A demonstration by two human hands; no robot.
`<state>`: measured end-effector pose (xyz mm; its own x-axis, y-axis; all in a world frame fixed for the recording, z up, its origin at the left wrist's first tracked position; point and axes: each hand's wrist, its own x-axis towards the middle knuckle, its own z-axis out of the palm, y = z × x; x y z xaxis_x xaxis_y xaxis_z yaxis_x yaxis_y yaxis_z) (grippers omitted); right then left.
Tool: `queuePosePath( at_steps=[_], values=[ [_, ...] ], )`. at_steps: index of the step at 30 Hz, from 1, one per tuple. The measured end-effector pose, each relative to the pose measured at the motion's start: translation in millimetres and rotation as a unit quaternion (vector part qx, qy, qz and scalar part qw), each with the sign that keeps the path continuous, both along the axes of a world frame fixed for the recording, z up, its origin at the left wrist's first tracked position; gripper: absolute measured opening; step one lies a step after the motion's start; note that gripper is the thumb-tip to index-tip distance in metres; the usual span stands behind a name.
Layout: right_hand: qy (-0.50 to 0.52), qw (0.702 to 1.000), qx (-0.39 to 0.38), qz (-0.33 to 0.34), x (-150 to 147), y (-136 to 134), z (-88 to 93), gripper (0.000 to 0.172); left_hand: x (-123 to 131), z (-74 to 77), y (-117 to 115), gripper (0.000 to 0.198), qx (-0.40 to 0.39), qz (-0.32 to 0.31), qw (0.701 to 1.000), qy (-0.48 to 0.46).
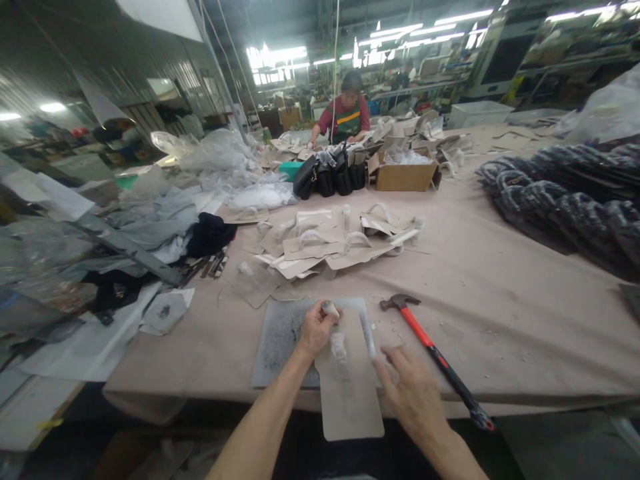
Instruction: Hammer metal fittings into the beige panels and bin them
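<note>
A beige flat panel (350, 410) with rounded corners lies partly on a scratched grey board (280, 347) and juts over the table's front edge. On the panel is a strap-like handle (339, 350) wrapped in clear plastic. My left hand (317, 330) is closed in a pinch at the panel's far end, around a pale, round-ended part of the wrapped handle. To the right of the panel, my right hand (413, 387) hovers close to its edge, blurred, with fingers apart and nothing seen in them. A claw hammer (430, 347) with a red and black handle lies to its right.
Several similar beige panels (320, 250) are piled ahead. Beyond stand black bags (333, 177) and a cardboard box (405, 177). Dark plastic-wrapped handles (565, 207) lie stacked at right. A metal post (130, 253) and plastic sheets fill the left. A person (350, 113) works across the table.
</note>
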<state>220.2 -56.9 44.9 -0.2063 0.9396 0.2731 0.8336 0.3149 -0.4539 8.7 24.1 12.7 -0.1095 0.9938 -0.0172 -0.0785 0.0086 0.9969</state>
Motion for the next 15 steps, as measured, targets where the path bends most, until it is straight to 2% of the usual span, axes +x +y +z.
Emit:
queuePosePath(
  at_steps=[3, 6, 9, 11, 15],
  values=[
    [-0.101, 0.989, 0.005, -0.112, 43, 27, -10.4, 0.031, 0, 1.2, 0, 0.027, 0.001, 0.003, 1.0, 0.008],
    [-0.177, 0.968, -0.053, -0.169, 74, 39, -21.9, 0.033, 2, 1.4, 0, 0.028, 0.0, 0.004, 1.0, 0.003],
    [-0.215, 0.953, -0.115, -0.178, 88, 38, -32.2, 0.033, 2, 1.0, 0, 0.028, -0.006, 0.001, 1.0, 0.007],
    [-0.231, 0.949, -0.128, -0.169, 89, 36, -36.9, 0.033, 2, 0.3, 0, 0.026, -0.004, -0.002, 1.0, 0.013],
    [-0.221, 0.949, -0.155, -0.162, 87, 41, -36.8, 0.03, 2, -2.0, 1, 0.022, 0.0, -0.007, 1.0, 0.027]
  ],
)
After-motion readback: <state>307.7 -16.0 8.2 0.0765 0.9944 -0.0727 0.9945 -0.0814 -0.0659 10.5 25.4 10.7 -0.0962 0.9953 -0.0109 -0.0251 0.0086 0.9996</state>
